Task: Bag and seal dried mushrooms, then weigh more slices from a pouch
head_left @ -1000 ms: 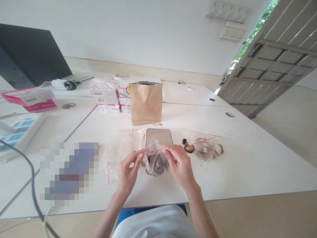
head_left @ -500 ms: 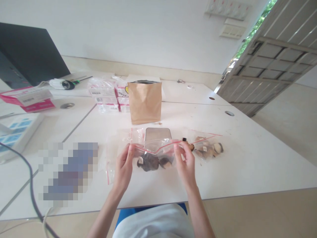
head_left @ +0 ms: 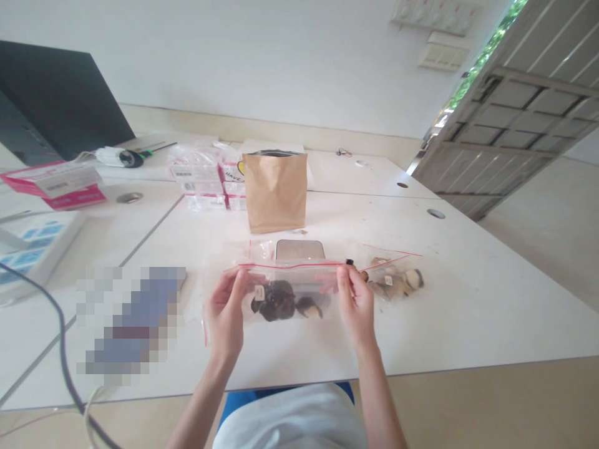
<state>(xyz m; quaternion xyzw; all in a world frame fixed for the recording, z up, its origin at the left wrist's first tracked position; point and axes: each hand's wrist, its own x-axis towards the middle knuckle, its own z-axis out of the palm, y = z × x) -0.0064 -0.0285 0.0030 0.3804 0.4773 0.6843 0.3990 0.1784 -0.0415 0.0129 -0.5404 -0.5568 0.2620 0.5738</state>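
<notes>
Two hands pinch the top corners of a clear zip bag point(head_left: 287, 293): left hand point(head_left: 227, 312), right hand point(head_left: 355, 299), holding it taut above the white table point(head_left: 468, 312). Sealing well probably means pressing evenly along the red strip. Behind it stands a brown paper bag point(head_left: 276, 190).

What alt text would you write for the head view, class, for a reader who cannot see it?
Two bare hands, left hand and right hand, hold a clear zip bag of dark dried pieces stretched above a white table. Behind it stand a brown paper bag and a second filled bag.
</notes>
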